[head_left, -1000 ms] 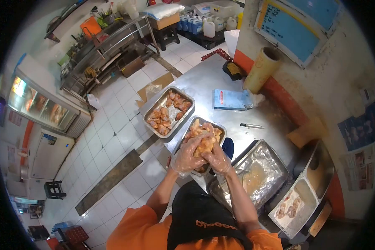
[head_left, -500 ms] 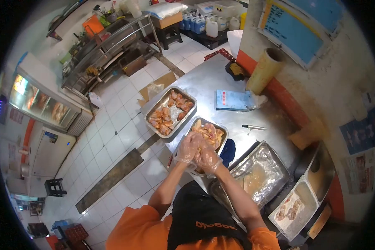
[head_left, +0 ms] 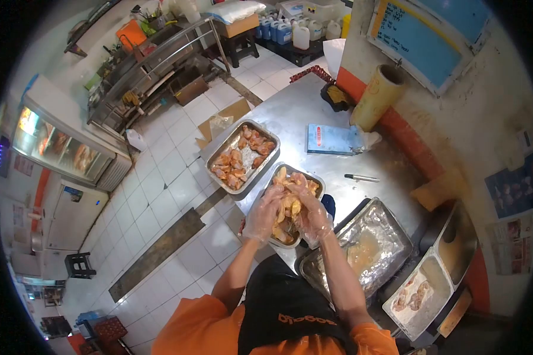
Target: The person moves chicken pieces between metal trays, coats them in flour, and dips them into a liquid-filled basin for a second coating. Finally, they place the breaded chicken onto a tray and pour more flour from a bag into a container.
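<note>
A steel tray (head_left: 321,184) of raw chicken pieces (head_left: 290,204) sits near the table edge in front of me. My left hand (head_left: 264,214), in a clear plastic glove, cups the left side of a heap of the chicken. Opposite it, my right hand (head_left: 313,216), gloved the same way, presses in from the right. Chicken is gathered between the two palms; some fingertips are hidden among the pieces. Just beyond, to the left, stands a second steel tray (head_left: 257,177) with browner, marinated-looking chicken pieces (head_left: 234,165).
On the steel table (head_left: 290,112) are a blue box (head_left: 330,141), a marker (head_left: 361,177) and a large plastic-wrap roll (head_left: 377,97). A wet, shallow metal pan (head_left: 376,245) lies at my right, beside a container (head_left: 423,296) of white flour with chicken pieces.
My hands were close together over the chicken; now they have spread apart, with chicken heaped between them. The trays have stayed in place.
</note>
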Demonstrator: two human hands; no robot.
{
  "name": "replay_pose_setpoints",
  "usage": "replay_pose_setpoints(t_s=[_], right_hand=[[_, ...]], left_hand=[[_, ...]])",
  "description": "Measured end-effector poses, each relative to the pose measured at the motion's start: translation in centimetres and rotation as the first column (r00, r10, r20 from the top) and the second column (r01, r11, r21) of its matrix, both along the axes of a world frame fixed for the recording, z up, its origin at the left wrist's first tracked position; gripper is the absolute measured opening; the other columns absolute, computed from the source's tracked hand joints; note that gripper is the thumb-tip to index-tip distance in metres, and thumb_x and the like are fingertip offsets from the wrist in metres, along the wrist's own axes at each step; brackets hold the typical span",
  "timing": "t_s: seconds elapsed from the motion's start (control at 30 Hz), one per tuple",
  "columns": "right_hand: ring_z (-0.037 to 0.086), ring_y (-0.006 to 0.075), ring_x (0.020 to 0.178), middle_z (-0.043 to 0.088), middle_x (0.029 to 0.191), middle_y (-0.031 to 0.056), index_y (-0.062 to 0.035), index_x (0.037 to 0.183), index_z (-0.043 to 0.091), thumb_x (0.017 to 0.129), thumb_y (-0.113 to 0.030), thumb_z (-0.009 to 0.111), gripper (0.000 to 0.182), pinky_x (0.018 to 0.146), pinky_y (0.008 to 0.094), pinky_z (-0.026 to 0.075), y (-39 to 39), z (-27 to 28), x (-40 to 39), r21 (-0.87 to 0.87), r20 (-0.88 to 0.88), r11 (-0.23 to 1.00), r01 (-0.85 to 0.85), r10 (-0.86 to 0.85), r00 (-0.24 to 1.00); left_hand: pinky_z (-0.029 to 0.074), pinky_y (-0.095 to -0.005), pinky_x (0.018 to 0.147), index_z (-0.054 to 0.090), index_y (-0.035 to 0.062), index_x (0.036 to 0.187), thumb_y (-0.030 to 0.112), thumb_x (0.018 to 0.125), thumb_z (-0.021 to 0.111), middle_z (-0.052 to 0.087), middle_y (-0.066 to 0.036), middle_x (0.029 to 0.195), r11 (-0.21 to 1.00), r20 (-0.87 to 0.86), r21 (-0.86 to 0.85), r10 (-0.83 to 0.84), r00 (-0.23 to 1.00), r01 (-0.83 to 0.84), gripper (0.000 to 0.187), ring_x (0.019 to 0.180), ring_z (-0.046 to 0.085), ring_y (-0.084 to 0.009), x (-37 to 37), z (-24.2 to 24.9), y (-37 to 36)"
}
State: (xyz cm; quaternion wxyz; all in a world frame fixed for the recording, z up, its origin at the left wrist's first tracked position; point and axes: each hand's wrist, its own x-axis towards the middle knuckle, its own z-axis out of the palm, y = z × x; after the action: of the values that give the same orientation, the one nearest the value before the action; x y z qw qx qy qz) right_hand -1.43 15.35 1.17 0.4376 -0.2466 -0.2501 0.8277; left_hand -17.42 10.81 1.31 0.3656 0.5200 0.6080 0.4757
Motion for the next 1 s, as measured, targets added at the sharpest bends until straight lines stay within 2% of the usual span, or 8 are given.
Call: replay_pose_setpoints(t_s=[0.23, 0.4, 0.5, 0.73, 0.8, 0.87, 0.97, 1.0], right_hand=[[0.054, 0.0289, 0.115, 0.054, 0.123, 0.0136, -0.0015, 0.137, 0.036, 0.102, -0.021, 0.059, 0.046, 0.102, 0.0419, 0.042, -2.2, -2.6, -0.6, 0.324, 0.773, 0.883, -0.339, -0.04, 0.634], [0.055, 0.0389, 0.114, 0.053, 0.119, 0.0238, -0.0016, 0.129, 0.044, 0.1, -0.022, 0.057, 0.037, 0.098, 0.0436, 0.043, -1.6, -1.9, -1.2, 0.714, 0.686, 0.58, -0.393, -0.467, 0.557], [0.055, 0.0392, 0.119, 0.052, 0.13, 0.0259, -0.001, 0.136, 0.041, 0.101, -0.025, 0.057, 0.045, 0.101, 0.0428, 0.043, -0.7, -0.9, -0.1, 0.599, 0.783, 0.641, -0.48, -0.344, 0.518], [0.063, 0.04, 0.117, 0.06, 0.132, 0.0254, -0.0033, 0.119, 0.058, 0.101, -0.025, 0.056, 0.029, 0.103, 0.0436, 0.048, 1.5, 0.8, 2.7, 0.455, 0.861, 0.693, -0.56, -0.18, 0.477], [0.062, 0.0409, 0.117, 0.059, 0.134, 0.0252, -0.0039, 0.122, 0.058, 0.096, -0.017, 0.059, 0.029, 0.102, 0.0465, 0.048, 2.2, 0.2, 2.4, 0.572, 0.799, 0.685, -0.45, -0.343, 0.493], [0.06, 0.0419, 0.118, 0.058, 0.135, 0.025, -0.0045, 0.125, 0.058, 0.091, -0.008, 0.062, 0.035, 0.102, 0.0495, 0.047, 2.8, -0.8, 1.9, 0.678, 0.718, 0.655, -0.334, -0.491, 0.494], [0.054, 0.0402, 0.127, 0.055, 0.141, 0.0234, -0.0057, 0.123, 0.061, 0.084, 0.002, 0.062, 0.04, 0.106, 0.0483, 0.045, 2.5, 0.3, -0.2, 0.323, 0.911, 0.714, -0.621, -0.412, 0.001], [0.049, 0.0401, 0.132, 0.051, 0.146, 0.0219, -0.0072, 0.12, 0.064, 0.082, 0.001, 0.063, 0.039, 0.111, 0.0473, 0.04, 2.2, -2.9, -0.3, 0.547, 0.792, 0.59, -0.594, -0.595, 0.139]], left_hand=[[0.051, -0.0367, 0.083, 0.067, 0.0019, 0.112, 0.013, 0.098, 0.06, 0.069, -0.015, 0.098, 0.987, -0.019, -0.085, -0.14, 0.99, 0.137, 0.02, 0.091, 0.067, -0.0276, 0.0, -0.9, 1.4], [0.054, -0.0326, 0.075, 0.068, 0.0019, 0.105, 0.015, 0.095, 0.067, 0.069, -0.007, 0.085, 0.988, -0.189, -0.018, -0.155, 0.97, 0.154, 0.017, 0.08, 0.068, -0.019, -1.8, -1.0, 1.6], [0.051, -0.0368, 0.075, 0.069, 0.0022, 0.095, 0.02, 0.093, 0.066, 0.069, -0.015, 0.085, 0.988, 0.05, -0.143, -0.054, 0.997, 0.06, 0.018, 0.077, 0.065, -0.0282, -1.6, 0.5, 1.2], [0.053, -0.0379, 0.086, 0.064, -0.0004, 0.109, 0.018, 0.092, 0.068, 0.065, -0.02, 0.112, 0.998, -0.262, 0.002, -0.062, 0.963, 0.064, 0.025, 0.1, 0.068, -0.0293, -3.2, -2.8, -0.4], [0.053, -0.0421, 0.091, 0.06, -0.0011, 0.118, 0.015, 0.091, 0.067, 0.06, -0.026, 0.123, 0.989, -0.049, 0.14, -0.037, 0.998, 0.044, 0.032, 0.103, 0.066, -0.0377, -2.5, -4.2, -0.7], [0.051, -0.0458, 0.095, 0.056, -0.0005, 0.126, 0.016, 0.089, 0.068, 0.057, -0.028, 0.129, 0.961, -0.342, 0.269, 0.027, 0.939, 0.07, 0.041, 0.105, 0.064, -0.0434, -1.7, -4.4, -1.3], [0.045, -0.0503, 0.105, 0.046, -0.0025, 0.138, 0.017, 0.086, 0.069, 0.052, -0.03, 0.138, 0.981, -0.477, 0.165, -0.013, 0.879, 0.104, 0.061, 0.122, 0.055, -0.0476, -0.4, -2.8, -1.8], [0.043, -0.0515, 0.108, 0.044, -0.0044, 0.14, 0.016, 0.085, 0.068, 0.05, -0.032, 0.14, 0.992, -0.416, 0.037, -0.092, 0.905, 0.118, 0.063, 0.126, 0.052, -0.0477, -0.3, -2.7, -1.7]])
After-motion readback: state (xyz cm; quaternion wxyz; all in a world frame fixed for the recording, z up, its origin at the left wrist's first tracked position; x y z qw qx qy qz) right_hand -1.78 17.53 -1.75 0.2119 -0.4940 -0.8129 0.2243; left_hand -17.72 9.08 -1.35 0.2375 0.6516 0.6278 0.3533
